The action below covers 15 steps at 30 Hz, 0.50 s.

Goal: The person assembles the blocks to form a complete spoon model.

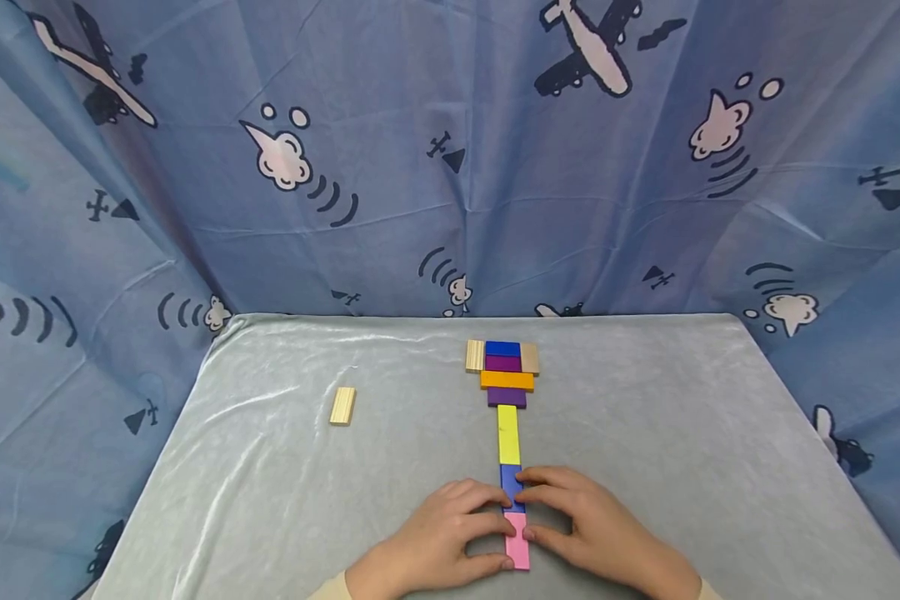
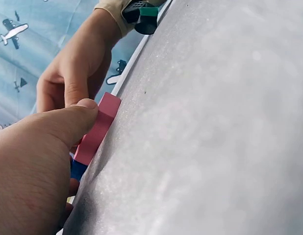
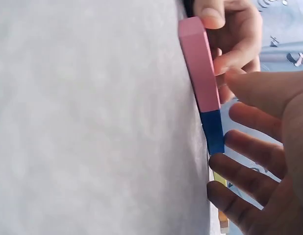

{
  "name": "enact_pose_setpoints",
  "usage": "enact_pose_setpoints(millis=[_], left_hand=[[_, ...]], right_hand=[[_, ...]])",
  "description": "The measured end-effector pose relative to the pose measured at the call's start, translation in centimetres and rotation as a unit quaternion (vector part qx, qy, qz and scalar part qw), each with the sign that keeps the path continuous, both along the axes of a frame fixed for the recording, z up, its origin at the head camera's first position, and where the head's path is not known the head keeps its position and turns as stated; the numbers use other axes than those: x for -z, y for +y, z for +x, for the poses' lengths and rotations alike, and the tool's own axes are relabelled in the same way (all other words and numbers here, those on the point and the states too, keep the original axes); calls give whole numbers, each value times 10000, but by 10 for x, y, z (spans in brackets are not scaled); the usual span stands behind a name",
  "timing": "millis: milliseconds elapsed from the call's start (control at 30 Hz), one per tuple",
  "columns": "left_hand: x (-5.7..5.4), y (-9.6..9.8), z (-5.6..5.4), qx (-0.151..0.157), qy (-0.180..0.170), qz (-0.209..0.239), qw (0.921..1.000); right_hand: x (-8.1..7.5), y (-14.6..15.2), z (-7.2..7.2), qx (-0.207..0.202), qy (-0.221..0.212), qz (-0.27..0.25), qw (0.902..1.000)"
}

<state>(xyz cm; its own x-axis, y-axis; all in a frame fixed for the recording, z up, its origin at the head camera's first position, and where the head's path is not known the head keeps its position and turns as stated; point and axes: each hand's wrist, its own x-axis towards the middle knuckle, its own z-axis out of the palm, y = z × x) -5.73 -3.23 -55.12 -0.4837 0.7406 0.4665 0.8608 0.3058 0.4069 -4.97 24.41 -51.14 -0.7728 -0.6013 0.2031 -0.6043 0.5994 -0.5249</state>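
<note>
A line of flat blocks lies on the table, with a pink block (image 1: 517, 546) at the near end. Beyond it come a blue block (image 1: 511, 483) and a yellow block (image 1: 508, 433), end to end. My left hand (image 1: 450, 533) is along the line's left side, thumb at the pink block's near corner and fingertips against the pink and blue blocks. On the opposite side my right hand (image 1: 596, 521) has its fingertips at the blue block and its thumb by the pink one. In the right wrist view, the fingers of my right hand (image 3: 259, 161) are spread and loosely bent.
Farther up the line lie a purple block (image 1: 507, 398), an orange block (image 1: 506, 381) and a wider row with two plain wooden blocks at its sides. One loose wooden block (image 1: 342, 406) lies to the left. A patterned blue curtain (image 1: 390, 167) hangs behind the table (image 1: 682, 417).
</note>
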Motion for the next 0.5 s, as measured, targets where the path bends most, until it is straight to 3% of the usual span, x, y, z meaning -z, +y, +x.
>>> enact_pose_setpoints(millis=[100, 500], left_hand=[[0, 0, 0, -24, 18, -25, 10000], [-1, -1, 0, 70, -572, -123, 9983]], right_hand=[[5, 1, 0, -1, 17, -78, 10000], [15, 3, 1, 50, 137, -273, 9995]])
